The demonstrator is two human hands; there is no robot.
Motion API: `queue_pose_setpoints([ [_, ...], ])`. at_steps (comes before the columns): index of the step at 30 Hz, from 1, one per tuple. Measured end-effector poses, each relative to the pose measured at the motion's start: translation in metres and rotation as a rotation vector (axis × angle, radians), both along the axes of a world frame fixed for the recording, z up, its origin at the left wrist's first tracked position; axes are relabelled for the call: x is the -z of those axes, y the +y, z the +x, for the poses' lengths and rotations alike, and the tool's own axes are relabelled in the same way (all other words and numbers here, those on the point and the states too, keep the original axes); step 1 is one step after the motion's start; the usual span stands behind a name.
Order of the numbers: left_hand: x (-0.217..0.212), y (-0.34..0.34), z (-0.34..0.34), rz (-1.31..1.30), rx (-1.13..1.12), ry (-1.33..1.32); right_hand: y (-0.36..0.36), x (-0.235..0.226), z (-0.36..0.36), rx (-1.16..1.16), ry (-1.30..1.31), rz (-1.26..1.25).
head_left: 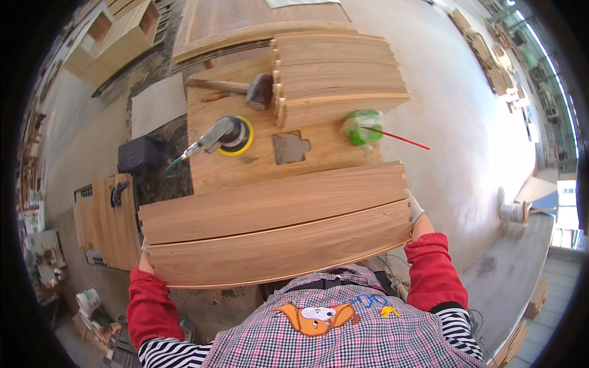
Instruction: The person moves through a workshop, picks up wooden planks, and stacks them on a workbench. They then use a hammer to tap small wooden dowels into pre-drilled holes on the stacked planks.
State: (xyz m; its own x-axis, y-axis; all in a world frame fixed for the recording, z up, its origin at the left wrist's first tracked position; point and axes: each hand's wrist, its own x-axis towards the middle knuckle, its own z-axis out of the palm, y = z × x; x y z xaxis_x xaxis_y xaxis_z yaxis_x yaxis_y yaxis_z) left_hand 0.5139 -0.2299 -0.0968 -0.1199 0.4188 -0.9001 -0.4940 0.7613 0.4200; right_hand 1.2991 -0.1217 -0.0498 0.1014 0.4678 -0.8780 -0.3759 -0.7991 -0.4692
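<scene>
Wooden notch-ended boards (279, 245) are clamped at their opposite ends by the left hand (145, 246) and right hand (416, 210), probably for balance.

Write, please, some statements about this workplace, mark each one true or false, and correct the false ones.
1. The left hand is at the left end of the long boards. True.
2. The right hand holds the mallet. False: this hand is at the right end of the long boards, and the mallet lies on the table.
3. The sander has a yellow edge. True.
4. The thin stick at the green container is blue. False: it is red.
5. In the picture, the board stack is to the right of the sander. True.
</scene>
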Motion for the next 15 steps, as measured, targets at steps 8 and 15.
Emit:
queue_pose_setpoints([
  [8,-0.004,-0.007,0.024,-0.026,-0.021,0.056,0.023,-0.020,0.014,0.009,-0.011,0.010],
  [15,0.003,-0.013,0.056,-0.054,-0.037,0.065,0.023,0.013,0.076,0.047,0.119,0.028],
])
